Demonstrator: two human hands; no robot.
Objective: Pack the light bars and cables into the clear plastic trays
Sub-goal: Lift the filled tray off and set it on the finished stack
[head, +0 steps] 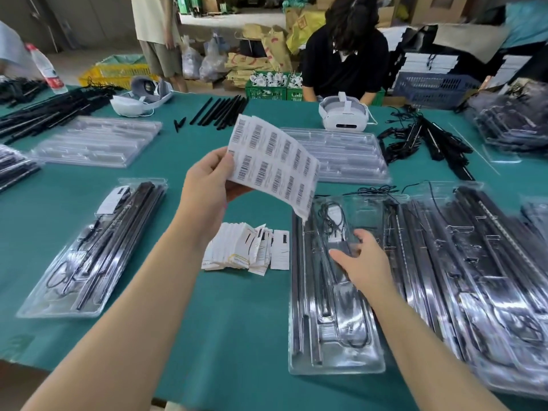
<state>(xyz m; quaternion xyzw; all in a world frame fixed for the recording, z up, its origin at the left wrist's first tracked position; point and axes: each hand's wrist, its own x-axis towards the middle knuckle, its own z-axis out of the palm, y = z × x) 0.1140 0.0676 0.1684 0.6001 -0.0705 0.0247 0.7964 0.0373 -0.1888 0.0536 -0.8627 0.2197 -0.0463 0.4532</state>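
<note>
Left hand [207,182] is sitting raised at frame centre, forearm coming in from lower left, thumb and fingers pinching the left edge of a white sheet of barcode labels [274,161]; the sheet is curling and hanging out to the right.

Right hand [363,258] is reaching in from lower right, fingers straight and spread, holding nothing, fingertips touching the top of the clear plastic tray with black light bars and coiled black cable [332,292] in the lower right of the frame. More filled clear trays [474,262] are lying overlapped just right of it.

Another filled clear tray [95,247] is lying at lower left on the green worktop [237,321]. A fanned stack of white paper cards [246,250] is lying between the two near trays. Empty clear trays [98,140] are lying at upper left and behind the sheet; loose black light bars [219,111] are lying at top centre.
</note>
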